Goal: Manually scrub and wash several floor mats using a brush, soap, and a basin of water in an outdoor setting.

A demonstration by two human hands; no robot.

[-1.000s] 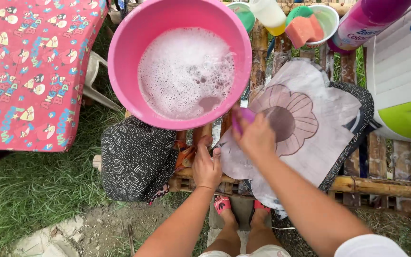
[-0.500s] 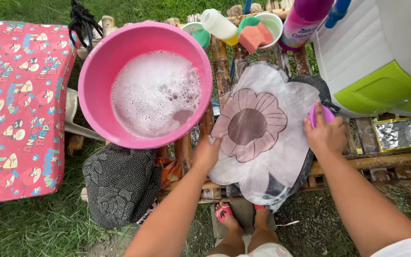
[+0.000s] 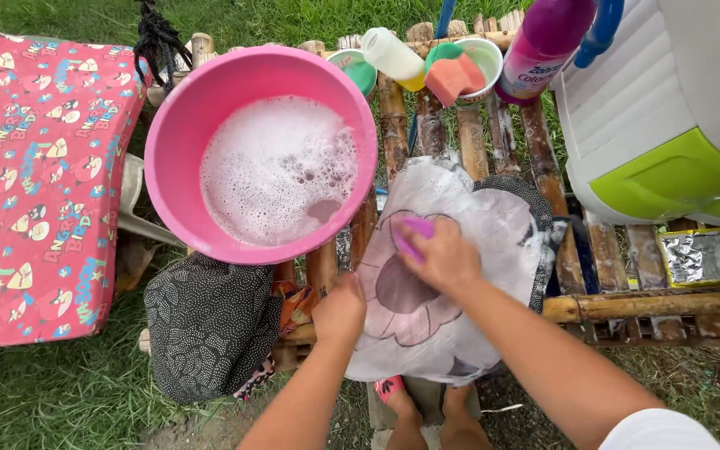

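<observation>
Off the bench's left edge lies a red patterned cushion [image 3: 35,183], clear of the wet work. On the bamboo bench [image 3: 626,304], the pink basin [image 3: 178,125] of suds sits at the left end, close enough for you to dip into. A dark dotted cloth [image 3: 210,321] hangs over the front edge below it.

Your left hand [image 3: 339,312] is closed down on the near left edge of the pale flower-print cloth [image 3: 451,333], pinning it so it cannot slide. That cloth is spread flat across the slats at the bench's middle, draping over the front edge. Your right hand [image 3: 443,258] grips a purple scrubber [image 3: 414,237], pressed onto the flower print.

Bottles and a sponge bowl [image 3: 468,62] line the back edge; a white and green container [image 3: 668,117] fills the right end.
</observation>
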